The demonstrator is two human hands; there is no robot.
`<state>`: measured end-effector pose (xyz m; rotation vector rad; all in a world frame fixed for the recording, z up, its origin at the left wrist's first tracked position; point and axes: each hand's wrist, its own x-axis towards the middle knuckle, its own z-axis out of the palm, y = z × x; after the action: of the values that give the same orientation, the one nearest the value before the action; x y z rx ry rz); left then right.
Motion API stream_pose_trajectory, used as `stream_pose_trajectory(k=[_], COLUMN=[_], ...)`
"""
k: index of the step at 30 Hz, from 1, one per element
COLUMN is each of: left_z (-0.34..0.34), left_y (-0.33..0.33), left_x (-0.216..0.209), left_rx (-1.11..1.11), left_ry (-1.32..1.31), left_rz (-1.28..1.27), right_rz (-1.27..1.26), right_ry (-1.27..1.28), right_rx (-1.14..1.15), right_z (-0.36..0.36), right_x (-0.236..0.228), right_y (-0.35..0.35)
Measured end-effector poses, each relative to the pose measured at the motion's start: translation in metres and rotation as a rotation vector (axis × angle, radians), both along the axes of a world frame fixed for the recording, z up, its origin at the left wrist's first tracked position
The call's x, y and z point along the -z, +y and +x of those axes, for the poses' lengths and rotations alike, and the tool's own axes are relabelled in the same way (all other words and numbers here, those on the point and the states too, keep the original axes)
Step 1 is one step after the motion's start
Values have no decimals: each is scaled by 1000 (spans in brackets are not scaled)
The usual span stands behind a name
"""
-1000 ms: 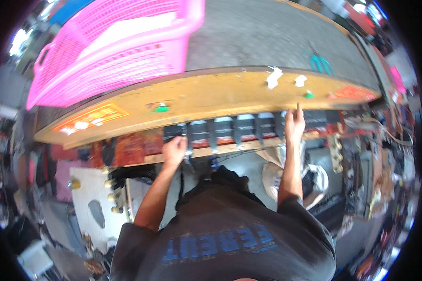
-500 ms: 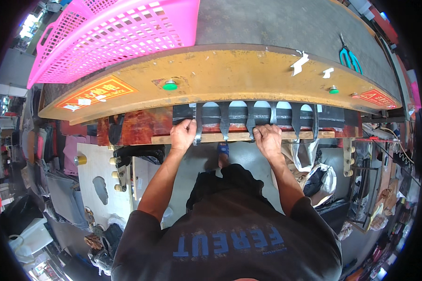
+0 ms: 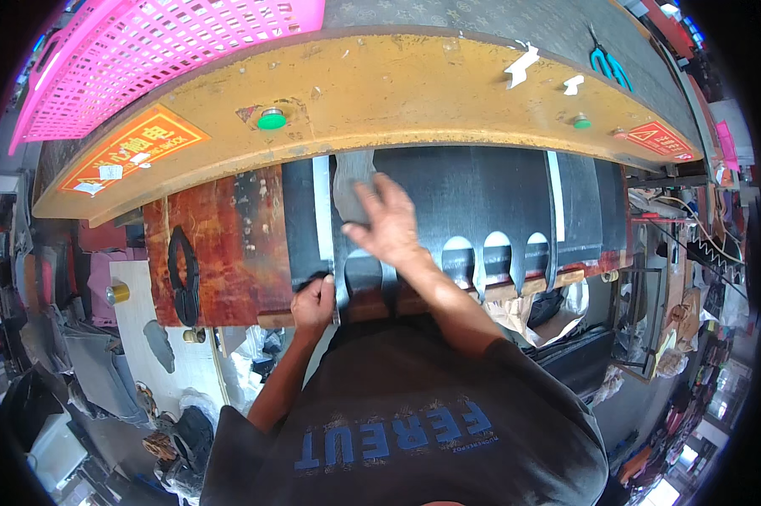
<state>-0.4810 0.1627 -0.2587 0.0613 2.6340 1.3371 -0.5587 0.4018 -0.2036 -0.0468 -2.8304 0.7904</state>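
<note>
A black sheet (image 3: 482, 194) with a row of rounded cut-outs along its near edge lies on a reddish-brown board (image 3: 220, 244). My right hand (image 3: 389, 221) is over the sheet, its fingers spread, beside a grey irregular piece (image 3: 351, 187) lying near the far end. At the sheet's near left corner, my left hand (image 3: 313, 304) is closed on its edge; the fingertips are partly hidden. Pale strips (image 3: 324, 207) run lengthwise along the sheet. A black looped piece (image 3: 183, 274) rests on the board to the left.
An ochre machine beam (image 3: 380, 97) with green buttons (image 3: 272, 119) crosses above the board's far side. On top of the machine are a pink perforated basket (image 3: 170, 63) and teal-handled scissors (image 3: 608, 67). A wooden strip (image 3: 524, 288) edges the board. Bags and scraps lie below.
The board and sheet have come out toward me from under the beam. My right hand has left the near edge and opened over the sheet. My left hand stays at the near left.
</note>
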Motion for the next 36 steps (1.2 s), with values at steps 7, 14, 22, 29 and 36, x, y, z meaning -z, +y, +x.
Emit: stream_pose_trajectory(k=[7,14,22,29,36], left_z=[81,111,59,-20,-111], left_y=[-14,-23,-11,4,32], left_x=[-6,-3,4,1,-8], left_rx=[33,88,91,17,-20], left_ry=[78,53,209,357,364], left_rz=[-42,-65,-168,-136,-346], right_rz=[-243,-513,107,-446,-643], right_ry=[-18,70,-27,132,682], right_rx=[-109,-54,-25,249,476], right_z=[54,92,44,29,-18], right_x=[-12,-24,-5,-20,-91], right_y=[-3,72,54,144,290])
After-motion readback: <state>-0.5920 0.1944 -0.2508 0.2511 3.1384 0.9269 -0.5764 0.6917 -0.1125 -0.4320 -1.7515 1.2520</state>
